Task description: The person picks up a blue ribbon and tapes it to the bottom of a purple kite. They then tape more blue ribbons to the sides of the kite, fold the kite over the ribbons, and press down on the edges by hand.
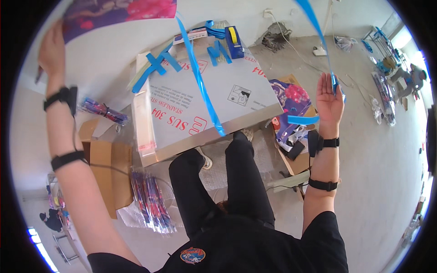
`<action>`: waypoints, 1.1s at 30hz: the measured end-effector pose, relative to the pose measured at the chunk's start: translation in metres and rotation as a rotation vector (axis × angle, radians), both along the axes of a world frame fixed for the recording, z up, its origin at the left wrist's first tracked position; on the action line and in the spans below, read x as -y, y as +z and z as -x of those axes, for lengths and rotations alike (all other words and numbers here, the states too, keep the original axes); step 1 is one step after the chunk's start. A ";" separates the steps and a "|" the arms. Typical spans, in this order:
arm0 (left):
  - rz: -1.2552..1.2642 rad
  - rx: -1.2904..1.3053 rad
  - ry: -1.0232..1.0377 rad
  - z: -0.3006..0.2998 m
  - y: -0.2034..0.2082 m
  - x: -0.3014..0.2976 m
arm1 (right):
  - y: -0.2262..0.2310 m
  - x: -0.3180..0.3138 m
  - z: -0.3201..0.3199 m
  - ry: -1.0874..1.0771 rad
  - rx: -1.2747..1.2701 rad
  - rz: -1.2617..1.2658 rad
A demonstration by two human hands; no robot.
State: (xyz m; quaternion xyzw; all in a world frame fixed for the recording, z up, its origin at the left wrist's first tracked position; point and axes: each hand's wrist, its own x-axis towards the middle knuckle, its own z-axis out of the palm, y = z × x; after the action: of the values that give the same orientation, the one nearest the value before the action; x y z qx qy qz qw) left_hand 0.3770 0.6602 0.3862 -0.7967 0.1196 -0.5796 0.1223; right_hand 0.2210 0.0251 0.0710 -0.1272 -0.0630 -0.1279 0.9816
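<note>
High at the left, my left hand (52,54) grips the edge of a printed sheet (120,13) in purple and pink, its top cut off by the picture's rim. From the sheet's lower right corner a blue ribbon (196,68) hangs down across the table. Out to the right, my right hand (330,102) is raised with its palm showing, pinching a second blue ribbon (318,27) between thumb and fingers. That ribbon runs up out of view. Below the palm, a blue strip (302,120) sticks out to the left.
A film-covered steel-topped table (214,91) stands before my legs, bearing cut blue strips (157,63) and a blue tape dispenser (234,42). Cardboard boxes (109,173) flank it; the right one holds purple printed material (291,98). Wrapped bundles (152,202) lie on the floor.
</note>
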 end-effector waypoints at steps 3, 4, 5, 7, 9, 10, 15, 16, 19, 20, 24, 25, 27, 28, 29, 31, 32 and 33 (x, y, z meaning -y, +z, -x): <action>0.000 -0.144 -0.203 0.011 -0.130 0.006 | -0.030 0.026 0.004 -0.143 -0.227 -0.064; 0.017 -0.217 -0.099 0.016 -0.168 0.004 | -0.046 0.039 0.002 -0.201 -0.318 -0.088; 0.095 -0.287 -0.225 0.025 -0.204 0.020 | -0.063 0.059 0.004 -0.272 -0.414 -0.103; 0.037 -0.437 -0.185 0.040 -0.268 0.019 | -0.095 0.087 -0.001 -0.299 -0.454 -0.068; 0.211 -0.599 -0.211 0.056 -0.331 0.033 | -0.105 0.109 -0.006 -0.384 -0.594 0.052; 0.250 -0.586 -0.247 0.061 -0.360 0.033 | -0.110 0.111 -0.011 -0.369 -0.582 0.047; 0.445 -0.768 -0.209 0.095 -0.465 0.059 | -0.122 0.129 -0.035 -0.416 -0.787 0.170; 0.473 -0.797 -0.189 0.100 -0.479 0.066 | -0.126 0.135 -0.042 -0.413 -0.780 0.176; 0.563 -0.891 -0.182 0.127 -0.506 0.084 | -0.144 0.137 -0.057 -0.409 -0.817 0.258; 0.563 -0.895 -0.166 0.135 -0.509 0.085 | -0.150 0.131 -0.063 -0.416 -0.854 0.239; 0.650 -0.970 -0.280 0.145 -0.538 0.136 | -0.209 0.237 -0.010 0.110 -0.335 0.159; 0.606 -0.951 -0.257 0.157 -0.535 0.117 | -0.230 0.185 -0.025 -0.208 -0.914 0.453; 0.557 -0.948 -0.236 0.169 -0.536 0.105 | -0.248 0.122 -0.020 -0.230 -1.030 0.602; 0.508 -0.939 -0.232 0.174 -0.534 0.097 | -0.245 0.083 -0.019 -0.265 -1.071 0.542; 0.519 -0.947 -0.248 0.174 -0.535 0.104 | -0.242 0.069 -0.011 -0.277 -1.031 0.750; 0.496 -1.005 -0.247 0.174 -0.534 0.116 | -0.242 0.033 -0.002 -0.387 -0.974 1.255; 0.498 -1.006 -0.247 0.175 -0.534 0.116 | -0.245 0.001 -0.004 -0.478 -0.940 1.548; 0.501 -0.990 -0.255 0.180 -0.535 0.106 | -0.224 -0.048 -0.008 -0.397 -0.827 1.758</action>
State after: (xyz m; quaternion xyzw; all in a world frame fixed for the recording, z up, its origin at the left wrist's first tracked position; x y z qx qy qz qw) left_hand 0.1967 0.5545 -0.1489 -0.9573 0.1169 -0.1580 -0.2120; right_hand 0.2287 0.0734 -0.1529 -0.8531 0.2343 -0.1432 0.4436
